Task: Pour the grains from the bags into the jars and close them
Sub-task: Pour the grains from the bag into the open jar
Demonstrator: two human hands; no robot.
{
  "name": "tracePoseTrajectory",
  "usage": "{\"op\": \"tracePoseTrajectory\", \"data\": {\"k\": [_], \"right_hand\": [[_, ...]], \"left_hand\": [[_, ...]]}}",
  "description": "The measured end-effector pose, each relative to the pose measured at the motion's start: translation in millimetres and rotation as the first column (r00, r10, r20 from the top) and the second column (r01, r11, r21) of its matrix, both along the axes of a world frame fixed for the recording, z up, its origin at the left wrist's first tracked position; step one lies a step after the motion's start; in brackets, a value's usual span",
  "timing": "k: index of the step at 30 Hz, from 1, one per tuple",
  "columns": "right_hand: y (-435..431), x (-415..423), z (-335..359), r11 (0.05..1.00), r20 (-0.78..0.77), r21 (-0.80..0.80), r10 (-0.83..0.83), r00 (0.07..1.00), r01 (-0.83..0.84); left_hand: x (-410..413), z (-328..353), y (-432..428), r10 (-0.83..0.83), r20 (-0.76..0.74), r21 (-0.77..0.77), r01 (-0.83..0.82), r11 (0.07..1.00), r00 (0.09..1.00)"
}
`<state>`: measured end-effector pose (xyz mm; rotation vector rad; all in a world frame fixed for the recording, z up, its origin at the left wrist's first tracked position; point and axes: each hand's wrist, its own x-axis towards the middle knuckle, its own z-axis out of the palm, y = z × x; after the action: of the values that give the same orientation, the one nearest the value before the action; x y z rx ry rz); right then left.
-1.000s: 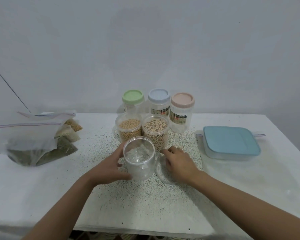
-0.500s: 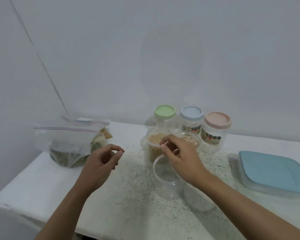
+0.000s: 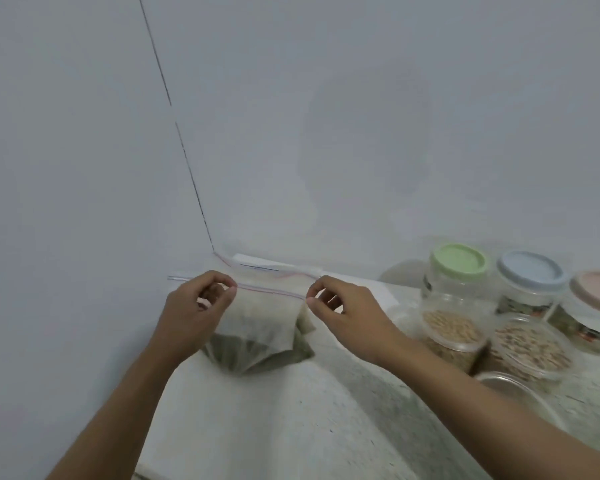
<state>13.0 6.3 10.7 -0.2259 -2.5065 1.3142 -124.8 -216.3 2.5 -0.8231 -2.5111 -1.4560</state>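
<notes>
the clear zip bag (image 3: 260,327) stands at the left end of the table (image 3: 291,427), its bottom sagging with grey-green grains, its upper part limp and cloudy. i see the left hand (image 3: 191,317) pinching the bag's zip strip (image 3: 271,290) between thumb and forefinger, partway along, the other fingers loosely curled. the right hand (image 3: 347,313) pinches the same strip at its right end, the same way. the strip runs straight between the two pinches.

just behind the bag another clear bag (image 3: 274,268) lies against the foot of the wall (image 3: 326,133). right of the bag, apart from it, two lidless jars hold grain, one tan (image 3: 452,330) and one speckled (image 3: 530,344). behind those stand a green-lidded jar (image 3: 458,268), a blue-lidded jar (image 3: 530,278) and a pink-lidded jar (image 3: 596,299). an empty jar (image 3: 510,386) sits right of the bag, nearest me.

the table is white, stippled with dark flecks right of the bag. above the bag the wall is plain pale grey, with a thin dark line (image 3: 184,150) slanting down towards the bag.
</notes>
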Motion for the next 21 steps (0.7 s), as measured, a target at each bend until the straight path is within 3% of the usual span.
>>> {"op": "tracePoseTrajectory", "data": {"k": [6, 11, 15, 21], "right_hand": [[-33, -81, -20, 0.934, 0.042, 0.349, -0.098, 0.994, 0.078], [-53, -116, -26, 0.784, 0.233, 0.62, -0.209, 0.95, 0.02], [-55, -126, -27, 0.738, 0.234, 0.675, -0.238, 0.943, 0.019], [-53, -128, -8, 0.822, 0.233, 0.569, -0.158, 0.96, -0.003]], "left_hand": [[-79, -11, -14, -0.157, -0.058, -0.208, 0.142, 0.968, 0.986], [-117, -22, -9, -0.345, -0.031, -0.49, 0.287, 0.823, 0.938], [-134, -28, -5, -0.344, -0.032, -0.596, 0.258, 0.761, 0.939], [-142, -18, -1, -0.485, -0.04, -0.631, 0.354, 0.69, 0.874]]}}
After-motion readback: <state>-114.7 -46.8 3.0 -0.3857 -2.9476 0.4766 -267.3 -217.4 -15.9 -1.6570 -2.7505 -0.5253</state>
